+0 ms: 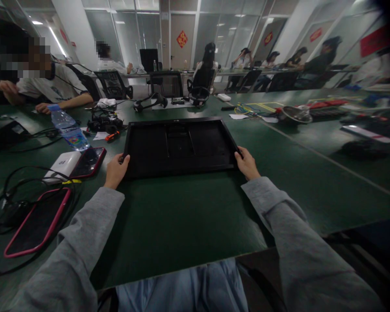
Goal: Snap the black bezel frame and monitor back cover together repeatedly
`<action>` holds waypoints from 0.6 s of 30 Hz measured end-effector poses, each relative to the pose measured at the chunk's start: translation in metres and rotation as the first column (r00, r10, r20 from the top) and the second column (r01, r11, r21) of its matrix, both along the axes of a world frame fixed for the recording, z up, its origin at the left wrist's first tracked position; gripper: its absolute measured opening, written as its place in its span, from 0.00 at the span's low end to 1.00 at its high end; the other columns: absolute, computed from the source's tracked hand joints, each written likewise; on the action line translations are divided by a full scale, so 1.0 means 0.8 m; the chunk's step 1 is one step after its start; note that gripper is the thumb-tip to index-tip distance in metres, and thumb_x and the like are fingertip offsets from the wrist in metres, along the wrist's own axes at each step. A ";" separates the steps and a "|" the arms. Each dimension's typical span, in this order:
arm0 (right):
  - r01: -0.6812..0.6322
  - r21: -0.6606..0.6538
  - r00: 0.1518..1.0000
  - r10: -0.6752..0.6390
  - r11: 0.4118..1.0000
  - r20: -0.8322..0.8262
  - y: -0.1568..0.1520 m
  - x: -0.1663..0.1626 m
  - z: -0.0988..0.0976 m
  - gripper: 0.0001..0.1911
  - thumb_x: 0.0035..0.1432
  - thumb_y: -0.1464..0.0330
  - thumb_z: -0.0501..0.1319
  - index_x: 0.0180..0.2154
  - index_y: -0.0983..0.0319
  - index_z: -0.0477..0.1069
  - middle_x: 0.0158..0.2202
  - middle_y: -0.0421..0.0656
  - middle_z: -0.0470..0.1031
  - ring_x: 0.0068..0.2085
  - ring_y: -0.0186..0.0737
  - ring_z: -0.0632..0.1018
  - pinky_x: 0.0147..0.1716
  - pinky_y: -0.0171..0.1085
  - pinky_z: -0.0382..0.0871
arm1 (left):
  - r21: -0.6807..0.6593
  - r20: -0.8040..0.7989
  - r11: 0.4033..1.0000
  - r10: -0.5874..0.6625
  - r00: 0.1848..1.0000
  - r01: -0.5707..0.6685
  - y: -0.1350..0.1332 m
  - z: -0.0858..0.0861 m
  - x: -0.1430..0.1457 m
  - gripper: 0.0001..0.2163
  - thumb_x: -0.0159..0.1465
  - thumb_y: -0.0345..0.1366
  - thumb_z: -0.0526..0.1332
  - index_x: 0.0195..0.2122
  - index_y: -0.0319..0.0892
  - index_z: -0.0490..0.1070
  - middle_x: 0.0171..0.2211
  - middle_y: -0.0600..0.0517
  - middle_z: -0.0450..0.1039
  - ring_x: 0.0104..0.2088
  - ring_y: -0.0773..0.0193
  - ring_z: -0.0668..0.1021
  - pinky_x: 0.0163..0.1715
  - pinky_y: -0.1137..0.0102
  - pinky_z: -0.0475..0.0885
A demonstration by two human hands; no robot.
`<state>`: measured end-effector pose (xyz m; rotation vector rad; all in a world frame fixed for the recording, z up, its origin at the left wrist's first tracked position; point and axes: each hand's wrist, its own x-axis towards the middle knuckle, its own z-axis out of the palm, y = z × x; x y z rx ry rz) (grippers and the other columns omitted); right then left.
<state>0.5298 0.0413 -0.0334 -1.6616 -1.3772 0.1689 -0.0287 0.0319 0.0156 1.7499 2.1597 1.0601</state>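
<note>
Dim light glints faintly off the tabletop [188, 216]; edges blur.

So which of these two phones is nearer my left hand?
The red-edged phone beside the white box; the pink-rimmed phone, lower in the picture, lies farther from your left hand.

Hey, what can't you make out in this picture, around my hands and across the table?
All in the head view:
- Underside of the black panel: hidden by its upper face.
- Most fingertips of the left hand and right hand: hidden by the hands themselves and the panel.
- Small print on the bottle: too small and blurred.
- Dark bundle at far right: blurred and dim.
- Black case: cut off by the left edge.
</note>
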 end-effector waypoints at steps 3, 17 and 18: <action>-0.005 -0.012 1.000 0.005 1.000 0.009 -0.001 -0.004 0.004 0.29 0.62 0.55 0.58 0.60 0.62 0.72 0.50 0.54 0.80 0.52 0.54 0.81 0.56 0.57 0.73 | -0.013 -0.021 1.000 0.002 1.000 -0.003 -0.001 0.000 0.000 0.25 0.69 0.49 0.57 0.59 0.36 0.75 0.47 0.39 0.81 0.49 0.49 0.82 0.53 0.58 0.73; 0.078 -0.029 0.995 -0.079 0.997 -0.054 -0.012 -0.021 0.030 0.31 0.67 0.50 0.51 0.56 0.65 0.75 0.53 0.59 0.78 0.54 0.55 0.78 0.60 0.57 0.68 | -0.043 -0.034 0.999 0.016 0.999 -0.018 -0.007 0.005 0.005 0.25 0.70 0.50 0.55 0.59 0.38 0.74 0.47 0.39 0.81 0.50 0.47 0.81 0.55 0.55 0.73; 0.125 -0.018 0.992 -0.125 0.992 -0.035 -0.014 -0.022 0.034 0.31 0.68 0.51 0.49 0.56 0.66 0.74 0.55 0.60 0.76 0.57 0.55 0.76 0.62 0.58 0.65 | -0.030 -0.025 0.999 0.016 1.000 -0.017 -0.008 0.005 0.006 0.26 0.71 0.49 0.54 0.61 0.37 0.73 0.49 0.38 0.80 0.51 0.47 0.81 0.56 0.55 0.72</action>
